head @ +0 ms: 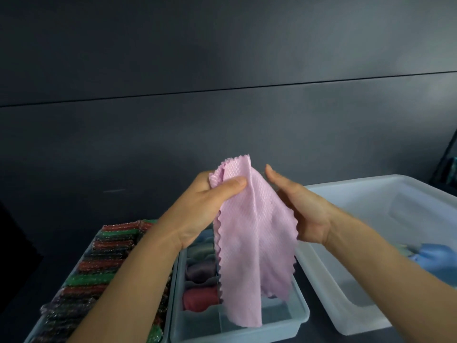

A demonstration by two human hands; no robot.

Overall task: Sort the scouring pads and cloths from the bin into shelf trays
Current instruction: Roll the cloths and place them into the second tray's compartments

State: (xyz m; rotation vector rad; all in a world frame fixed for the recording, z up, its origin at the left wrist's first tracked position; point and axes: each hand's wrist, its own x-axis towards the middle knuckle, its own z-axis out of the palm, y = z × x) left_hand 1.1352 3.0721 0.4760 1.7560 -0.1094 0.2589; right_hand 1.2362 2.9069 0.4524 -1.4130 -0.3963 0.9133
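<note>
A pink textured cloth [249,233] with zigzag edges hangs in the air above the middle tray. My left hand [205,204] pinches its top corner between thumb and fingers. My right hand [299,206] is flat with straight fingers, its palm against the cloth's right side. Below, the middle tray [300,318] holds several rolled cloths [200,298] in red, purple and grey-green. The left tray [85,251] is packed with rows of red, green and dark glittery scouring pads [99,266].
A large translucent bin [371,209] stands at the right with a blue cloth [435,256] in it. The trays and bin sit on a dark surface in front of a dark wall.
</note>
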